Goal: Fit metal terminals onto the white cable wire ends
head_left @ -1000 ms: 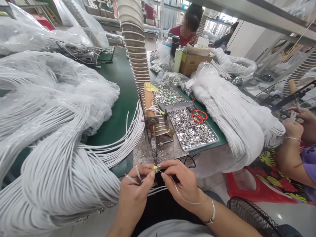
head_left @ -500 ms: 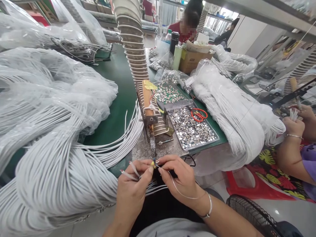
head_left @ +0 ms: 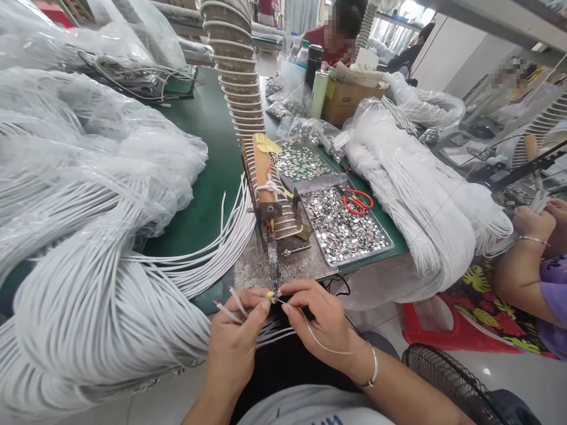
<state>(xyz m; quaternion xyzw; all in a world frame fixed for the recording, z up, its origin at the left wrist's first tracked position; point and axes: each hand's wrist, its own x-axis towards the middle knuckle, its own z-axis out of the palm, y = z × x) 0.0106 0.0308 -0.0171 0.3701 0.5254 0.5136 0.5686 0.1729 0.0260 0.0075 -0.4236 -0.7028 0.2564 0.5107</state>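
Observation:
My left hand [head_left: 234, 336] is closed on white cables [head_left: 228, 312], whose reddish cut ends stick up between the fingers. At its fingertips sits a small yellow piece [head_left: 270, 297], partly hidden, right under the dark tip of a soldering iron [head_left: 273, 260]. The iron is clamped pointing down, its wooden handle [head_left: 263, 171] tied with white cord. My right hand [head_left: 325, 321] pinches a thin solder wire [head_left: 313, 336], which loops back over the wrist while its end meets the yellow piece near the tip. Whether the iron touches the work I cannot tell.
Bundled white cables [head_left: 101, 313] cover the left side. Right of the iron are a tray of small metal connectors [head_left: 345, 227], orange-handled scissors [head_left: 358, 202] and green-and-silver parts [head_left: 305, 162]. A ribbed hose [head_left: 237, 77] stands behind. A co-worker's hands [head_left: 535, 221] hold cables at far right.
Both hands stay together at the iron tip, with the left-hand cables turned slightly. The whole view has shifted a little. At the far right, the co-worker's hands have moved.

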